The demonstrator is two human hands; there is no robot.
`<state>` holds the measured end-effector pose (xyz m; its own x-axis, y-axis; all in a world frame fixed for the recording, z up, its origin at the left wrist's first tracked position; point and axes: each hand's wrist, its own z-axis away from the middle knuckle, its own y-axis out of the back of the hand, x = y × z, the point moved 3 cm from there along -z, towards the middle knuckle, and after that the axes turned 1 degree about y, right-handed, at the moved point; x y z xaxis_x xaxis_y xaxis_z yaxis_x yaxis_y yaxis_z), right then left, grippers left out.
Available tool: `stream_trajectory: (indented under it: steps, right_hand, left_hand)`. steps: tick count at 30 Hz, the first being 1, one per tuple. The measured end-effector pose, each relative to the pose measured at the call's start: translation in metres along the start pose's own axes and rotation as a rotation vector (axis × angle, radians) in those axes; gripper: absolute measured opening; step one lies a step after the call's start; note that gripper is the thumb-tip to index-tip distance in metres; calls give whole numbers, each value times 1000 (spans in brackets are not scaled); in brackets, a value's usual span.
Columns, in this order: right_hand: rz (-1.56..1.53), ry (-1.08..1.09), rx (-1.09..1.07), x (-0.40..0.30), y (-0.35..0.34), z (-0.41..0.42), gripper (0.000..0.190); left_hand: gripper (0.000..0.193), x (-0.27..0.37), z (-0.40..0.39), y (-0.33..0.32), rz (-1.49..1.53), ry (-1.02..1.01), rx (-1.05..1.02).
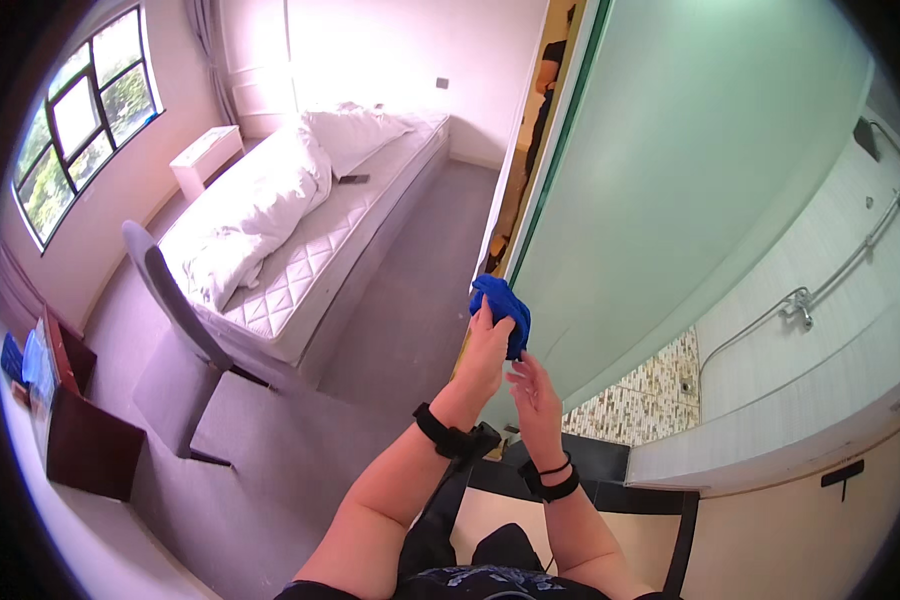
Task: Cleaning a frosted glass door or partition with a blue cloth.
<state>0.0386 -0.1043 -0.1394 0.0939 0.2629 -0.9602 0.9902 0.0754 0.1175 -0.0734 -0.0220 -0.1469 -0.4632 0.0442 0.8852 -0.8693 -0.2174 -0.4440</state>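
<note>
My left hand (486, 341) grips a bunched blue cloth (504, 307) at the edge of a frosted glass panel (667, 165). The cloth lies against the panel's narrow side, beside a tan frame strip. Just below it, my right hand (538, 397) is raised with its fingers apart and slightly curled. Its fingertips are close to the cloth's lower end; whether they touch it I cannot tell. Black bands circle both wrists.
Left of the panel stands a bed (292, 292) with rumpled white bedding (262, 202) and a dark phone-like object (354, 179). A grey chair (176, 367) and dark red desk (90, 442) are further left. At right are a shower mixer (797, 306) and mosaic floor (637, 386).
</note>
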Motion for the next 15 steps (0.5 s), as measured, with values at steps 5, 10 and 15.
stream_trajectory:
  steps: [5, 10, 15]
  right_hand:
    - [104, 231, 70, -78, -11, -41, 52]
    - [177, 373, 48, -115, -18, -68, 53]
    - [205, 389, 66, -126, -31, -81, 53]
  left_hand:
    - [63, 93, 19, -30, 42, -55, -263]
    - [62, 145, 23, -46, -187, -270, -215]
    - [55, 158, 4, -44, -402, -498, -198]
